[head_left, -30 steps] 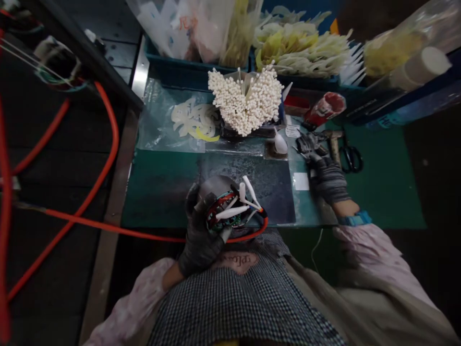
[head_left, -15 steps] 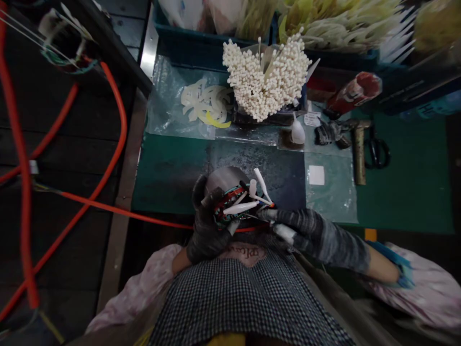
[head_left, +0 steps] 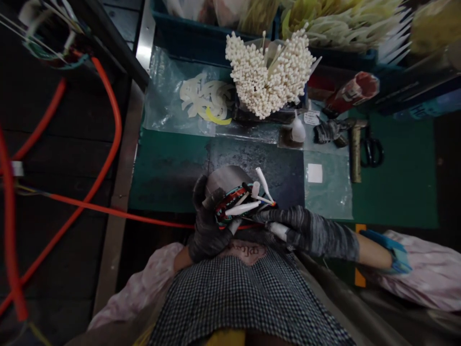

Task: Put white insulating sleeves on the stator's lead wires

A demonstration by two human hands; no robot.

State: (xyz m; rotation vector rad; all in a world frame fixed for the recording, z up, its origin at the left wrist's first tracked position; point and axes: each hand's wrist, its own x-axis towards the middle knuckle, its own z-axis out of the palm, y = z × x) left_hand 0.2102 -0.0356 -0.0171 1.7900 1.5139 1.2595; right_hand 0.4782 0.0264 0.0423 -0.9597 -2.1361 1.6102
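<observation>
At the table's front edge is a motor stator (head_left: 229, 179), a grey metal ring tilted toward me, its windings (head_left: 234, 198) showing. White insulating sleeves (head_left: 242, 208) stick out of it over the wire leads. My left hand (head_left: 211, 226), in a dark glove, wraps the stator's left side with the thumb at its lower rim. At the lower right rim, my gloved right hand (head_left: 284, 226) has its pale fingertips pressed together by the leads. What they pinch is too small to make out. A red cable (head_left: 144, 218) comes in from the left and passes below the stator.
White thin sticks or sleeves stand bundled (head_left: 268, 72) behind the stator. Cut tubing pieces (head_left: 205, 98) lie on plastic at the back left. A small white bottle (head_left: 297, 130), a hammer (head_left: 356, 154) and scissors (head_left: 372, 151) lie right. Another wound stator (head_left: 54, 36) sits upper left.
My right hand has shifted slightly left, closer under the stator's rim. The left hand keeps its hold. The view has turned slightly.
</observation>
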